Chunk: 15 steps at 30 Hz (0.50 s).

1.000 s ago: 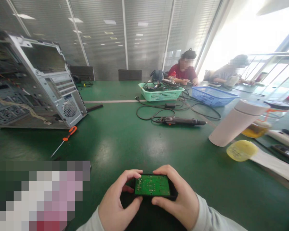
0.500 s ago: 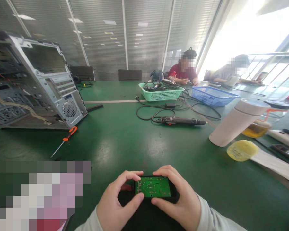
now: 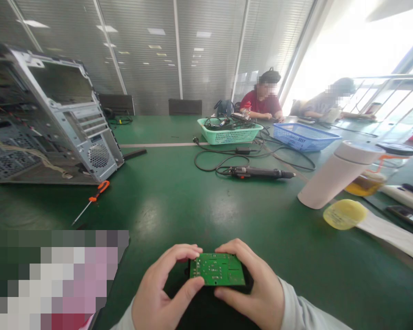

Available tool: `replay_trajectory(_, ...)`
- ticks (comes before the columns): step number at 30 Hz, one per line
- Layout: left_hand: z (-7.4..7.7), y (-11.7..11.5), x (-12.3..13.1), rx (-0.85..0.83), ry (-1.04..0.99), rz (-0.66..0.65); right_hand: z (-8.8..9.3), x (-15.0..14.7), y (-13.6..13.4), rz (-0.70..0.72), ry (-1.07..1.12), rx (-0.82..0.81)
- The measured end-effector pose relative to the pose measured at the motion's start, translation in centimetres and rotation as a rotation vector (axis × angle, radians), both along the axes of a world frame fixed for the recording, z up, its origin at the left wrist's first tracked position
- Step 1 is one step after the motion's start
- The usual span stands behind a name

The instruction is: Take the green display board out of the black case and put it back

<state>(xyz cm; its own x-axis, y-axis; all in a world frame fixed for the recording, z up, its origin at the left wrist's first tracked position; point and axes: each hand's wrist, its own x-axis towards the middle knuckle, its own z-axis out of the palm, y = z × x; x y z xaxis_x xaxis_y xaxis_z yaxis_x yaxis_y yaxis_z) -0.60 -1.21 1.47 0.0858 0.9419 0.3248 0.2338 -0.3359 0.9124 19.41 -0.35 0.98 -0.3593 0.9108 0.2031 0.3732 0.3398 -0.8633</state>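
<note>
A small green circuit board (image 3: 217,269) is held between my left hand (image 3: 167,286) and my right hand (image 3: 251,279), just above the green tabletop. Fingers and thumbs of both hands press on its left and right edges, and the solder side faces me. A black piece (image 3: 209,307) lies directly under the board, mostly hidden by it and by my hands. I cannot tell what that black piece is.
An open computer tower (image 3: 51,119) stands at left, with an orange-handled screwdriver (image 3: 97,195) near it. A corded electric screwdriver (image 3: 258,172), green basket (image 3: 229,131), blue basket (image 3: 306,137) and white tumbler (image 3: 337,174) stand ahead. Two seated people work beyond.
The board has shifted slightly lower and now lies flatter and shows wider, overlapping the black piece less snugly. My hands have spread a little around its edges.
</note>
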Motion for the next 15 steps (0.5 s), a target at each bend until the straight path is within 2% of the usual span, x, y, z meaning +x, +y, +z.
replay_trajectory(7, -0.11, 0.28, -0.60, -0.012, 0.037, -0.073, 0.22, 0.01, -0.61, -0.030, 0.042, -0.055)
replay_trajectory(12, 0.21, 0.05, -0.13, -0.010, 0.037, 0.004, 0.31, 0.03, -0.52, -0.009, 0.075, 0.023)
replay_trajectory(15, 0.30, -0.07, 0.09, 0.041, 0.122, -0.008, 0.37, -0.12, -0.41, 0.012, 0.064, 0.074)
